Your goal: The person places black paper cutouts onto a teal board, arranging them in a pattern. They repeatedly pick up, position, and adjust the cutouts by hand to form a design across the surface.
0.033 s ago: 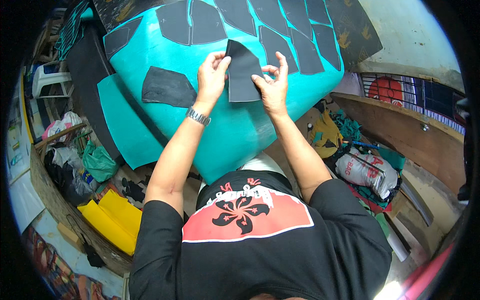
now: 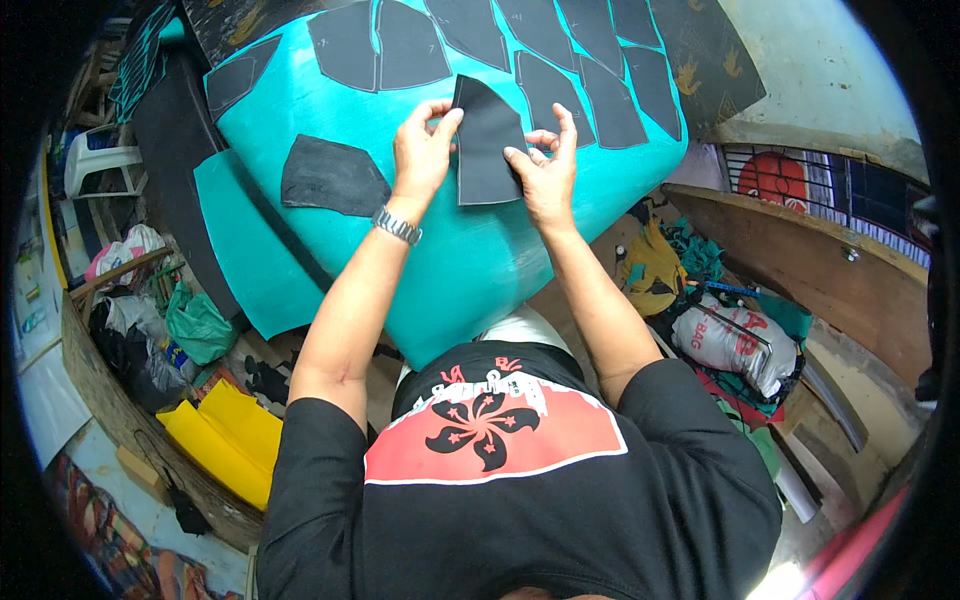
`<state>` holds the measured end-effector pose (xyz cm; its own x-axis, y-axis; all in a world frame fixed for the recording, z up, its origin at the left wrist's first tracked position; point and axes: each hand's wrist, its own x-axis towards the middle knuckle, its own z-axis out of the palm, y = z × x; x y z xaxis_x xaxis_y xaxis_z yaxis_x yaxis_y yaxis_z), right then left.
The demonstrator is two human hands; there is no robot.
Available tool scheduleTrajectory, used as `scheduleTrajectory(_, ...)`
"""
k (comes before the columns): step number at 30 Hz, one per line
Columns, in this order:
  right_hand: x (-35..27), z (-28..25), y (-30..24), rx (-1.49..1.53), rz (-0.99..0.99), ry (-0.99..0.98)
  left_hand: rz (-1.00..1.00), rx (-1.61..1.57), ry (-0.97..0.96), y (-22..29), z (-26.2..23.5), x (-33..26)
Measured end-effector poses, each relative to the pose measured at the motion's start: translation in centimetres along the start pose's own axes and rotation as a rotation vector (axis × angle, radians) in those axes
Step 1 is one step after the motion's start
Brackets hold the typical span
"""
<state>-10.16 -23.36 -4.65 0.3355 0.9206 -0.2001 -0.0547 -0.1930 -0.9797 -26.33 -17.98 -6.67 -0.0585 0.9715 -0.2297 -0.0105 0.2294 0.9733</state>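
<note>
**Black panel between two bare hands, over a teal sheet**

The left hand [image 2: 422, 150] pinches the black panel [image 2: 488, 150] at its upper left edge. The right thumb presses its right edge; the right hand's [image 2: 547, 182] index finger sticks up, and whether fingers close behind is hidden. Beneath lies the teal sheet [image 2: 440, 290], a loose black piece [image 2: 335, 178] to the left. The likely risk — a slip or bend — would come from uneven edge pressure.

Panel [image 2: 488, 155] between hands [image 2: 422, 155], second panel [image 2: 335, 177] on sheet [image 2: 440, 290] at left, panel rows [image 2: 413, 45] beyond
</note>
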Motion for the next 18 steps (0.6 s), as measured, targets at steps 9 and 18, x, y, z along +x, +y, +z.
scheduleTrajectory(9, 5.5, -0.1, 1.7, -0.205, -0.154, 0.044, 0.157, 0.321, 0.143, -0.4, 2.1, 5.8)
scheduleTrajectory(18, 6.7, 0.3, 2.3, -0.409, -0.344, 0.064, 0.071, 0.497, 0.218, 0.0, 2.7, 6.2)
